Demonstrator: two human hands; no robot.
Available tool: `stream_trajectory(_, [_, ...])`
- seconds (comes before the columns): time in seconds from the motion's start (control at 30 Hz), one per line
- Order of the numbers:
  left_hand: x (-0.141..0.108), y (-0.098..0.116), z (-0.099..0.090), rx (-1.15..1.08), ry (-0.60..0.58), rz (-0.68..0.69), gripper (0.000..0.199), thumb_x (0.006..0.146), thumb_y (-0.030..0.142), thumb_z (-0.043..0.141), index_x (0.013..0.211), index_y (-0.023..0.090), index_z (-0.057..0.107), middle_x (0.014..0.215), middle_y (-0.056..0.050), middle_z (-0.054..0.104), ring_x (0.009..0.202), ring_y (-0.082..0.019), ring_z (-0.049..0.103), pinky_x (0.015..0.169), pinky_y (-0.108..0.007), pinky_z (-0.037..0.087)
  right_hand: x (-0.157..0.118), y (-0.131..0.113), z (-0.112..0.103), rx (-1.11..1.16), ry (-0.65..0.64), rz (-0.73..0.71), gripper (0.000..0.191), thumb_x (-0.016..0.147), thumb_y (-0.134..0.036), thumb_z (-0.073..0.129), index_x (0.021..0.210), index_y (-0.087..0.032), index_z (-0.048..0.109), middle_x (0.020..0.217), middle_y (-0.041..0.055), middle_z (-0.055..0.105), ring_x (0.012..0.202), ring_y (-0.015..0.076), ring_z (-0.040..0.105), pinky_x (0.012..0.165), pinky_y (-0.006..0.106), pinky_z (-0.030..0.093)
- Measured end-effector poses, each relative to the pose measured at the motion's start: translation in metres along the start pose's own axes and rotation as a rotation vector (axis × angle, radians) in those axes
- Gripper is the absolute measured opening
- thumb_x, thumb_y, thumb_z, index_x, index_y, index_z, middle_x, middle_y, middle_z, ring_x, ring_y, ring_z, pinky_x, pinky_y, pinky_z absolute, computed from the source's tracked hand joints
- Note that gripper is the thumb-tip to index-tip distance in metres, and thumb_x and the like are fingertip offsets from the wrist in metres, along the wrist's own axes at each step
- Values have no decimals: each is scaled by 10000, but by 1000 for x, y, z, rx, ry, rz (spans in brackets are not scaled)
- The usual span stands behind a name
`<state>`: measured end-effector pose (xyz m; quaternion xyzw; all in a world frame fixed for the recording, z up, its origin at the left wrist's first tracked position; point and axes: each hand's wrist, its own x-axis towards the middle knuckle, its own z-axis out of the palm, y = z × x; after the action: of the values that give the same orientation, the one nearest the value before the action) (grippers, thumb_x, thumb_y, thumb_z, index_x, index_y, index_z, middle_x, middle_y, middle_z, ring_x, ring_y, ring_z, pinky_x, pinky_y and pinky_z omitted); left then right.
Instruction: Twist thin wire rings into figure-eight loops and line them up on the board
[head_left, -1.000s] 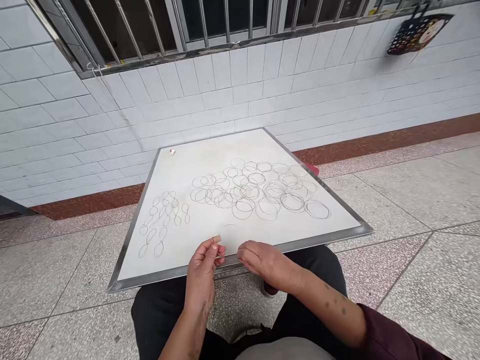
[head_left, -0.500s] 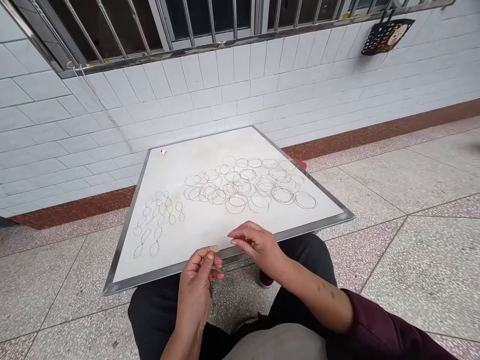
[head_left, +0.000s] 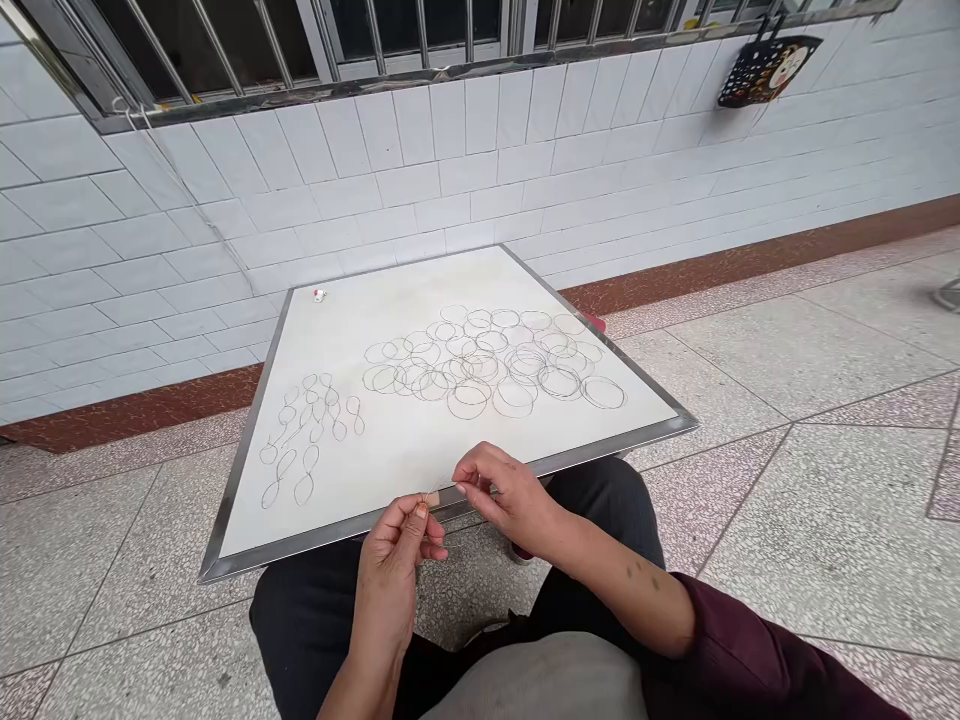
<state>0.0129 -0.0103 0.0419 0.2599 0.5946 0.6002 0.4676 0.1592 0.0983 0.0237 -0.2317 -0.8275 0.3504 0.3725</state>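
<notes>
My left hand (head_left: 397, 560) pinches a small tan piece (head_left: 431, 498) and a thin wire at the front edge of the white table (head_left: 390, 440). Just to the right, my right hand (head_left: 506, 495) has its thumb and forefinger pinched on the thin wire, which runs faintly between the hands. Many thin wire rings (head_left: 515, 395) lie overlapping across the middle and right of the table. On the left side lie several twisted wire loops shaped like figure eights (head_left: 304, 488).
A small white and red object (head_left: 319, 295) sits near the table's far left corner. Behind the table stands a white tiled wall (head_left: 337, 215) with a barred window. A dark patterned basket (head_left: 769, 72) hangs at the upper right. My knees are under the front edge.
My right hand has come slightly closer to my left hand, and the wire between them looks more curved. The whole view has shifted slightly.
</notes>
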Motion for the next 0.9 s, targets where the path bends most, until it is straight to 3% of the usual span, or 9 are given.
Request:
stream_trajectory(0.2, [-2, 0, 1, 67, -10, 12, 346, 770, 453, 702, 962, 168, 734, 658, -14, 617, 601, -142, 546, 585, -264, 488, 0, 1, 2, 31, -18, -46, 48, 918, -173, 561, 888, -210, 568, 846, 24, 578, 766, 151, 556, 679, 267, 483])
stream_trajectory(0.4, [-4, 0, 2, 82, -18, 6, 327, 792, 443, 688, 973, 174, 729, 670, -10, 621, 597, -134, 539, 587, -255, 467, -2, 2, 2, 46, -12, -39, 172, 928, -183, 571, 1096, -211, 601, 896, 39, 601, 793, 152, 586, 710, 276, 504])
stream_trajectory(0.6, [-6, 1, 2, 81, -33, 13, 315, 782, 446, 699, 938, 174, 737, 660, -8, 616, 581, -124, 521, 575, -248, 443, -2, 1, 0, 62, -13, -48, 64, 926, -183, 582, 950, -207, 635, 873, 38, 613, 816, 156, 594, 724, 271, 508])
stream_trajectory(0.9, [-3, -1, -4, 84, -118, -36, 294, 819, 460, 669, 894, 180, 714, 700, -20, 618, 665, -145, 520, 623, -257, 426, -4, 7, 3, 60, -8, -131, 95, 931, -165, 568, 963, -205, 648, 876, 43, 602, 823, 153, 590, 705, 264, 500])
